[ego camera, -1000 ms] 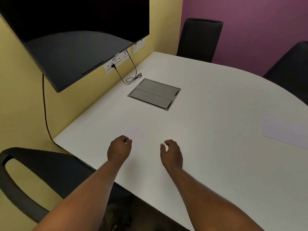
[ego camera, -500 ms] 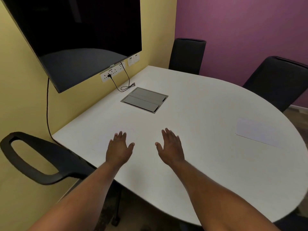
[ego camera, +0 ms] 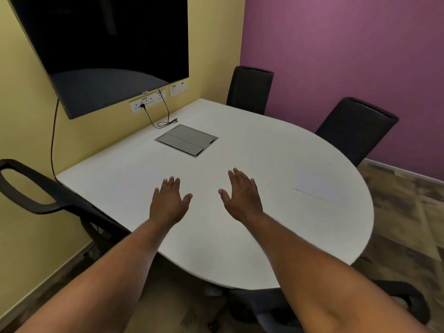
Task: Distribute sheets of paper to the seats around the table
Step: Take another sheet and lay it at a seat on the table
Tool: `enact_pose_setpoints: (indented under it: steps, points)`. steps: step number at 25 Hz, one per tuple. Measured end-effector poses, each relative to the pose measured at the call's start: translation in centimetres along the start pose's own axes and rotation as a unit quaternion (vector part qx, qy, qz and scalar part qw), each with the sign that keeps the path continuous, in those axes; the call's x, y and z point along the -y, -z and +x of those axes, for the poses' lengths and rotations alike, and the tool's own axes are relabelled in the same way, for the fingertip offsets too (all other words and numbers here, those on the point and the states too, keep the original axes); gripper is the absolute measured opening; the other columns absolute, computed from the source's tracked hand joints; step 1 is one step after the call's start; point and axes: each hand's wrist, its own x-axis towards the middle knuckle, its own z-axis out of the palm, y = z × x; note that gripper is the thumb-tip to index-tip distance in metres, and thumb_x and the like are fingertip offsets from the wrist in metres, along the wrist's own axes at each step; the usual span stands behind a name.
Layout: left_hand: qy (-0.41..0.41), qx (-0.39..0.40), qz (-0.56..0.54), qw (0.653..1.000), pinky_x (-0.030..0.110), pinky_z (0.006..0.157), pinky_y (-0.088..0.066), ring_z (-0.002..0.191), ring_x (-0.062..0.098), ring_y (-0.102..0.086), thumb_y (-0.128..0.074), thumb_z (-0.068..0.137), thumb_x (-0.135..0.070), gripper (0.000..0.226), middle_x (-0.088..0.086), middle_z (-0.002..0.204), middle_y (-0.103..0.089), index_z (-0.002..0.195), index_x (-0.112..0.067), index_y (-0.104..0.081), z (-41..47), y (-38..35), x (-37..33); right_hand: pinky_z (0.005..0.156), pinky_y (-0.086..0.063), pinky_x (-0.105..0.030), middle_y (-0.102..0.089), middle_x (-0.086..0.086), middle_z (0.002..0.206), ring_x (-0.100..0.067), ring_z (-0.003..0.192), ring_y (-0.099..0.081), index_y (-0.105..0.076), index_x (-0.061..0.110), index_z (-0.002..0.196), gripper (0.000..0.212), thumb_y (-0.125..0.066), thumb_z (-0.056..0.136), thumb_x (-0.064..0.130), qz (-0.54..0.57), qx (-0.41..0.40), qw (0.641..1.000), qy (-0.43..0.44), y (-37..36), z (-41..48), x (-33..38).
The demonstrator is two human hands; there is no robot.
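a near chair point(ego camera: 36, 188) stands at the left edge of the white tabletop point(ego camera: 240, 248). the left hand point(ego camera: 168, 203) is spread flat over the tabletop, fingers straight, holding nothing. the right hand point(ego camera: 241, 198), near it, is just as flat and empty. whether they touch the surface is unclear. a sheet of paper point(ego camera: 322, 188) lies flat near the right rim, before a far chair point(ego camera: 355, 128).

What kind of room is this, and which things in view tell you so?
Most likely a small office meeting room. A white table has a cable box set into its top, black chairs stand around it, and a large dark screen hangs on the wall above power sockets.
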Motion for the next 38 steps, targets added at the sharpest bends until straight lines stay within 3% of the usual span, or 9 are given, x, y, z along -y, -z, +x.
enact_pose_setpoints:
  steps: [12, 18, 20, 25, 30, 38]
  points:
    - [0.073, -0.074, 0.015, 0.994, 0.048, 0.122, -0.02, 0.154, 0.026, -0.018, -0.046, 0.098, -0.049, 0.071, 0.009, 0.165, -0.024, 0.156, -0.011, -0.029, -6.5, -2.8, -21.2, 0.125, -0.005, -0.046, -0.02, -0.002, 0.165, -0.018, 0.153, -0.013, -0.024, 0.018, 0.156, 0.068, -0.04, 0.098, 0.049, -0.002, 0.031, 0.993, 0.111, 13.3, -4.3, -17.8]
    - [0.097, -0.052, 0.007, 0.994, 0.048, 0.122, -0.021, 0.154, 0.025, -0.018, -0.045, 0.098, -0.05, 0.072, 0.008, 0.166, -0.023, 0.156, -0.011, -0.028, -9.2, -5.4, -27.8, 0.125, -0.005, -0.045, -0.018, -0.001, 0.166, -0.016, 0.153, -0.012, -0.024, 0.019, 0.156, 0.069, -0.039, 0.098, 0.051, 0.015, 0.037, 0.995, 0.095, 16.4, -6.0, -23.4]
    - [0.099, -0.048, 0.001, 0.994, 0.048, 0.122, -0.021, 0.154, 0.025, -0.017, -0.045, 0.098, -0.05, 0.072, 0.008, 0.166, -0.023, 0.156, -0.011, -0.027, -8.3, -8.3, -34.3, 0.125, -0.005, -0.045, -0.018, 0.0, 0.166, -0.016, 0.153, -0.011, -0.023, 0.019, 0.157, 0.069, -0.039, 0.098, 0.051, 0.026, 0.046, 0.995, 0.09, 18.4, -4.9, -30.3]
    - [0.112, -0.034, 0.005, 0.993, 0.049, 0.122, -0.022, 0.154, 0.026, -0.017, -0.045, 0.098, -0.051, 0.072, 0.008, 0.165, -0.024, 0.156, -0.012, -0.028, -7.1, -9.9, -36.3, 0.125, -0.003, -0.043, -0.016, 0.002, 0.166, -0.014, 0.154, -0.009, -0.022, 0.02, 0.157, 0.068, -0.038, 0.098, 0.051, 0.03, 0.062, 0.994, 0.088, 18.5, -5.4, -34.0]
    - [0.114, -0.054, -0.007, 0.992, 0.049, 0.12, -0.025, 0.152, 0.026, -0.023, -0.046, 0.097, -0.05, 0.07, 0.009, 0.163, -0.029, 0.154, -0.012, -0.033, 0.3, -14.1, -41.8, 0.126, -0.002, -0.042, -0.015, 0.003, 0.166, -0.012, 0.153, -0.008, -0.02, 0.021, 0.157, 0.068, -0.039, 0.099, 0.05, 0.015, 0.083, 0.993, 0.086, 17.6, -0.2, -43.4]
    - [0.148, -0.001, -0.063, 0.987, 0.043, 0.118, -0.029, 0.148, 0.024, -0.032, -0.049, 0.098, -0.049, 0.068, 0.007, 0.16, -0.035, 0.153, -0.012, -0.035, 7.6, -22.9, -52.3, 0.125, -0.005, -0.042, -0.017, 0.001, 0.166, -0.014, 0.153, -0.011, -0.021, 0.02, 0.157, 0.067, -0.039, 0.099, 0.05, -0.001, 0.127, 0.988, 0.086, 16.4, 9.6, -55.6]
